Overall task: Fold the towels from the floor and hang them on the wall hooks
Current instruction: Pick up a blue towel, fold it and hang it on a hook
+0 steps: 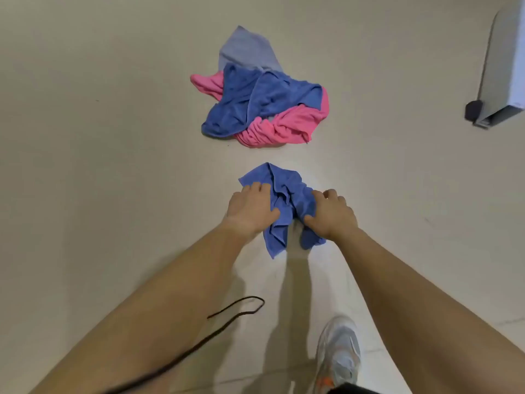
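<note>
A small crumpled blue towel point(287, 194) hangs bunched between both hands above the pale floor. My left hand point(250, 211) grips its left side and my right hand point(331, 214) grips its right side, with two loose corners dangling below. Farther ahead a heap of towels lies on the floor: a larger blue towel point(255, 100) on top, a pink towel point(284, 126) twisted under it, and a pale lilac towel point(247, 49) at the back. No wall hooks are in view.
A grey metal frame with a black foot point(483, 109) stands at the right edge. A thin black cord point(238, 311) dangles by my left forearm. My shoe point(338, 354) is on the floor tiles at the bottom.
</note>
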Demonstrator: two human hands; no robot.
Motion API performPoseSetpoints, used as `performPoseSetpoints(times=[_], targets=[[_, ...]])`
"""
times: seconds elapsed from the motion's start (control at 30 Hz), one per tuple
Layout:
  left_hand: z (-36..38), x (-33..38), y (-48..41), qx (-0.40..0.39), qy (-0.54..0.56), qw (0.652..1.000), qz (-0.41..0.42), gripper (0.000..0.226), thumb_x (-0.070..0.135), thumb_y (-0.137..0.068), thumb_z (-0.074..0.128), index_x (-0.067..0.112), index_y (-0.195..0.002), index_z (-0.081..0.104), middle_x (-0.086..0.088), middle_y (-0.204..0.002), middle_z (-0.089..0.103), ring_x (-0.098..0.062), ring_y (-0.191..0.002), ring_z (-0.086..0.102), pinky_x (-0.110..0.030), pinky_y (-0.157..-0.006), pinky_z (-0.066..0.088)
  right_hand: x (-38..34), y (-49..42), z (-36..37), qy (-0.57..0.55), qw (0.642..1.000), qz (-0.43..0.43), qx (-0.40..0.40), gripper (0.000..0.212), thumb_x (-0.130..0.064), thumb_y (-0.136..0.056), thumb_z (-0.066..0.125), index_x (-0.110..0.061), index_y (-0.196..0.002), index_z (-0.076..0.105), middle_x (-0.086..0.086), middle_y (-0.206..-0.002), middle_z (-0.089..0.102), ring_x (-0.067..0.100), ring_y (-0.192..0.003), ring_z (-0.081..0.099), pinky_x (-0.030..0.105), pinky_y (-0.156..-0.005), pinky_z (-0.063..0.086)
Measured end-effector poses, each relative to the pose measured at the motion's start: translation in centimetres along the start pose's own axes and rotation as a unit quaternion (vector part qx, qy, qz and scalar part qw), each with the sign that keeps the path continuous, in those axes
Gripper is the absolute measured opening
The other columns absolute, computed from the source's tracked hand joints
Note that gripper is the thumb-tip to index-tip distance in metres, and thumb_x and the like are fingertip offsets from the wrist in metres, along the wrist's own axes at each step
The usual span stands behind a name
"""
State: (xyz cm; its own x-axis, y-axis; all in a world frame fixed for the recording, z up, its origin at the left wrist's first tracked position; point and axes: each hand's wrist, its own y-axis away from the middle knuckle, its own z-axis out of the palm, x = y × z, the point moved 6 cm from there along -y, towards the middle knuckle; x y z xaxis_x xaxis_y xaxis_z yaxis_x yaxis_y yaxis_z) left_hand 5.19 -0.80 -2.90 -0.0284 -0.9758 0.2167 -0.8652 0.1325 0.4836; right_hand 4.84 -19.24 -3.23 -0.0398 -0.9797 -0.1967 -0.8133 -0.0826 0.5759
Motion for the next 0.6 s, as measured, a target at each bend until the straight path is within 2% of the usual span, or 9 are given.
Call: performPoseSetpoints(times=[0.1,0.2,0.33,0.4,0.5,0.6], targets=[[3.7,0.1,-4.5,0.030,-0.010,0.999,0.014,0.049,0.036,-0.095,0.051,0.019,-0.140,0.043,-0.007,-0.130,0.050,-0.030,-0.113,0.050,-0.039,-0.073,0.045,0.9,-3.4,3.2,0.011,0.999,-0.019,0.026,0.064,-0.043,-0.092,0.053,-0.029,-0.150,0.029,0.009,-0.142,0.038,0.034,-0.120,0.044,0.043,-0.091,0.047],[6.2,0.5,-8.0,0.046,-0.016,0.998,0.039,0.047,0.021,-0.096,0.053,0.025,-0.141,0.044,-0.008,-0.132,0.047,-0.031,-0.118,0.045,-0.043,-0.081,0.050,1.7,-5.6,5.6,0.032,0.998,-0.027,0.039,0.057,-0.045,-0.093,0.053,-0.029,-0.145,0.036,0.008,-0.137,0.042,0.032,-0.117,0.046,0.042,-0.088,0.048],[6.9,0.8,-10.8,0.079,-0.025,0.993,0.085,0.030,0.019,-0.099,0.051,0.025,-0.127,0.061,-0.004,-0.123,0.053,-0.028,-0.110,0.046,-0.038,-0.080,0.043,3.2,-6.4,6.0,0.055,0.996,-0.013,0.072,0.035,-0.027,-0.095,0.047,-0.029,-0.130,0.054,0.003,-0.117,0.054,0.026,-0.092,0.052,0.034,-0.073,0.039],[5.9,1.1,-10.8,0.089,-0.008,0.991,0.102,0.023,0.020,-0.099,0.050,0.023,-0.116,0.066,-0.001,-0.116,0.059,-0.026,-0.105,0.050,-0.036,-0.075,0.041,3.8,-6.2,5.2,0.061,0.995,0.003,0.073,0.032,-0.023,-0.097,0.042,-0.029,-0.122,0.060,0.002,-0.110,0.057,0.024,-0.083,0.050,0.032,-0.072,0.037],[2.6,1.4,-9.5,0.072,0.040,0.991,0.102,0.020,0.021,-0.097,0.048,0.022,-0.108,0.064,-0.003,-0.103,0.067,-0.027,-0.094,0.059,-0.042,-0.072,0.047,3.7,-4.8,2.6,0.014,0.996,0.015,0.086,0.032,-0.028,-0.096,0.044,-0.027,-0.123,0.062,0.003,-0.115,0.058,0.026,-0.095,0.057,0.035,-0.075,0.046],[-2.6,2.2,-6.4,0.060,0.086,0.990,0.091,0.018,0.026,-0.096,0.053,0.025,-0.109,0.066,-0.005,-0.099,0.070,-0.029,-0.090,0.062,-0.043,-0.075,0.052,0.9,-1.6,-1.4,-0.111,0.989,-0.036,0.089,0.037,-0.039,-0.092,0.053,-0.024,-0.125,0.060,0.001,-0.118,0.058,0.023,-0.102,0.058,0.040,-0.080,0.052]])
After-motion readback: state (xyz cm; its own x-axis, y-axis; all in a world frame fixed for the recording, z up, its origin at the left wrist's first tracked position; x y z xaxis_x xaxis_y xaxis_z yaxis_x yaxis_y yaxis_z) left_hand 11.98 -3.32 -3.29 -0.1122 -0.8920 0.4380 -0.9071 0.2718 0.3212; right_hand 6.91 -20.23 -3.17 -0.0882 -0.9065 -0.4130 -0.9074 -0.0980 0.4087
